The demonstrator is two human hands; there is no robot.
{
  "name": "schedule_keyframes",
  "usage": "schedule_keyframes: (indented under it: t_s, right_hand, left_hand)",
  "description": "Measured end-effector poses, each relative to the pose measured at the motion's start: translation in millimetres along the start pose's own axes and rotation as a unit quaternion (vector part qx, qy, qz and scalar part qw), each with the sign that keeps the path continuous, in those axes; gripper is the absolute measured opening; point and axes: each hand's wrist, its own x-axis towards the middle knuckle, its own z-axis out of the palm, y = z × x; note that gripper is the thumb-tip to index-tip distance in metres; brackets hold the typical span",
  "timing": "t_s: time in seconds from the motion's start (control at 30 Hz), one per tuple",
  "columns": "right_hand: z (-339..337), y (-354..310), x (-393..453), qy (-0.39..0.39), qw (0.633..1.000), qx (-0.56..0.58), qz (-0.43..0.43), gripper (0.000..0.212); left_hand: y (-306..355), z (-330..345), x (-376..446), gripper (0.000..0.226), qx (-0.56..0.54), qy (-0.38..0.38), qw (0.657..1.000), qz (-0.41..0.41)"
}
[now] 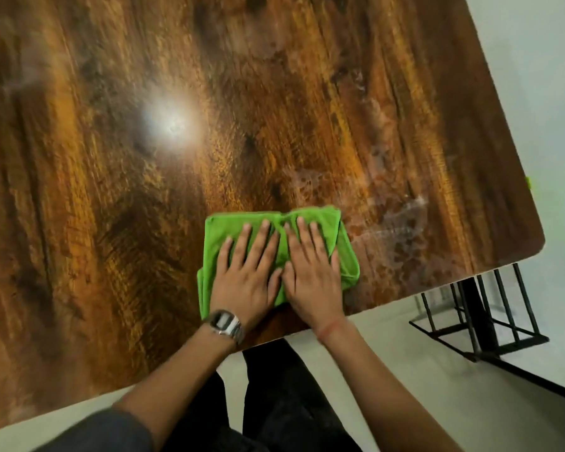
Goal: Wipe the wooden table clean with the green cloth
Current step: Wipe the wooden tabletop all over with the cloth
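The folded green cloth [224, 228] lies flat on the wooden table [111, 190], close to the table's near edge and right of centre. My left hand [245, 275], with a watch on its wrist, presses palm-down on the cloth's left half, fingers spread. My right hand [310, 272] presses flat on the right half, side by side with the left and touching it. Pale wet smears [402, 223] show on the wood to the right of the cloth, toward the table's right corner.
A bright light glare [173, 123] reflects off the tabletop at centre left. A black metal table leg and frame [480, 318] stands below the right corner on a pale floor [535, 93]. My dark trousers [284, 396] are below the near edge.
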Motion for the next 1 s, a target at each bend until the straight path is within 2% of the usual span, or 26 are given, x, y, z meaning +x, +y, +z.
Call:
schedule_keyframes:
  t_s: [0.17, 0.3, 0.53, 0.77, 0.9, 1.0]
  right_hand:
    - [-31, 45, 93, 0.031, 0.999, -0.026, 0.016, 0.064]
    - [-41, 61, 122, 0.037, 0.998, -0.016, 0.037, 0.062]
    - [-29, 68, 49, 0.023, 0.997, -0.004, 0.067, 0.064]
    - [-11, 87, -66, 0.006, 0.994, 0.014, 0.106, 0.066]
    - [-13, 105, -63, 0.008, 0.996, 0.025, 0.086, 0.067]
    - [-21, 127, -45, 0.012, 0.995, 0.016, 0.102, 0.068]
  left_hand:
    - [5, -8, 114, 0.06, -0.006, 0.02, 0.999, 0.026]
    - [16, -11, 152, 0.06, -0.011, 0.02, 1.0, 0.015]
    - [42, 2, 98, 0.061, -0.012, 0.018, 0.998, 0.063]
    - [92, 21, 6, 0.062, -0.011, -0.032, 0.993, 0.112]
    - [101, 19, 11, 0.062, -0.008, -0.046, 0.993, 0.105]
    - [115, 15, 42, 0.062, -0.009, -0.044, 0.991, 0.126]
